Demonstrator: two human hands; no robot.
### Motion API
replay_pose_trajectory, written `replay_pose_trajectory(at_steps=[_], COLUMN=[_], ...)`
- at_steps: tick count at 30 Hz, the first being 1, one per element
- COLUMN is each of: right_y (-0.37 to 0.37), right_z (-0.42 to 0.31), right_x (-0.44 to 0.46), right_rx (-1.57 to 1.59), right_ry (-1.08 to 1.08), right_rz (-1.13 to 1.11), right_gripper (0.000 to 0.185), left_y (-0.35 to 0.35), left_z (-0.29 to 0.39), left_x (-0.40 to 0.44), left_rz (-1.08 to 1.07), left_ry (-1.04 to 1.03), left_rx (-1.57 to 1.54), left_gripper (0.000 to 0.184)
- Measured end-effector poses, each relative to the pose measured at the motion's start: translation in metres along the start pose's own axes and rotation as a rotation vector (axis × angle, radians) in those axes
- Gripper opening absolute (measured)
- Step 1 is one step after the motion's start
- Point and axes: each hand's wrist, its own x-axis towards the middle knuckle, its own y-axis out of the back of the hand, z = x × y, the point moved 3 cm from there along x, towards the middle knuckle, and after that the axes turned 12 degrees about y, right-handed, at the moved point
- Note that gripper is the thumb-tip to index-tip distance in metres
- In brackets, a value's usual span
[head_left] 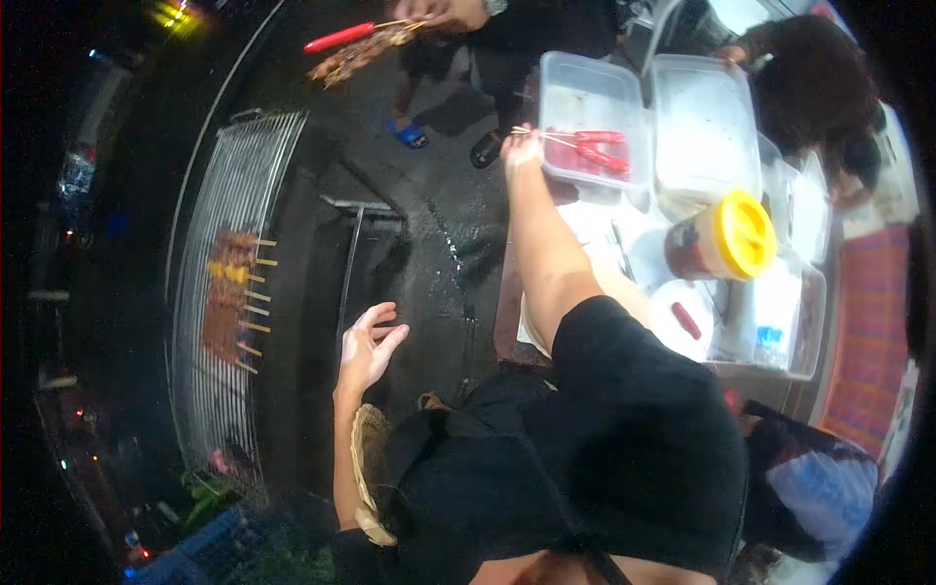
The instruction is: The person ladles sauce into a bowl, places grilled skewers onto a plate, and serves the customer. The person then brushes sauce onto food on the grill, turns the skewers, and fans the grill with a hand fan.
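My right hand (523, 148) is closed on thin sticks of red sausages (600, 146), which hang over a clear plastic tub (592, 78). Fingers apart and holding nothing, my left hand (368, 349) is over the dark ground. Beside my left forearm is a woven straw item (366, 458). To the left, meat skewers (229, 297) lie in a row on a wire grill rack (216, 195). At the top, another person's hand (444, 12) holds a red sausage (339, 37) and meat skewers (366, 57) on sticks.
Right of my right arm, a yellow-lidded container (745, 236) stands among more tubs (704, 117) on a table. One red sausage (685, 320) lies there. Other people stand at the top and right. A metal frame (363, 207) is between rack and table.
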Motion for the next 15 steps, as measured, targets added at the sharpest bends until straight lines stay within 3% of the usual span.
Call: replay_pose_trajectory(at_steps=[2, 3, 4, 5, 6, 7, 8, 10, 15], right_y=[0.008, 0.007, 0.014, 0.020, 0.029, 0.030, 0.043, 0.068, 0.153], right_z=[0.014, -0.003, 0.000, -0.009, 0.000, -0.005, -0.002, -0.021, -0.061], right_x=[0.018, -0.017, -0.008, -0.032, -0.028, -0.066, -0.067, -0.141, -0.344], right_rx=[0.070, 0.024, -0.026, 0.019, 0.104, 0.071, 0.063, -0.033, -0.430], right_ry=[0.043, -0.064, 0.011, -0.085, 0.011, 0.123, 0.197, 0.227, 0.204], right_rz=[-0.179, -0.239, -0.295, -0.450, -0.311, -0.272, -0.355, -0.452, -0.787], right_gripper=[0.015, 0.017, 0.020, 0.012, 0.003, 0.007, 0.009, 0.018, 0.014], left_y=[0.014, 0.020, 0.027, 0.038, 0.050, 0.059, 0.067, 0.085, 0.137], left_z=[-0.020, -0.032, -0.043, -0.055, -0.066, -0.075, -0.082, -0.099, -0.170], left_x=[-0.020, -0.030, -0.041, -0.051, -0.065, -0.080, -0.094, -0.124, -0.224], left_rz=[0.029, 0.057, 0.062, 0.070, 0.101, 0.122, 0.135, 0.163, 0.179], left_ry=[0.029, 0.046, 0.036, 0.019, 0.027, 0.022, 0.010, -0.009, -0.084], left_rx=[-0.023, -0.047, -0.036, -0.024, -0.047, -0.043, -0.033, -0.042, -0.186], left_gripper=[0.048, 0.048, 0.048, 0.047, 0.047, 0.046, 0.045, 0.045, 0.040])
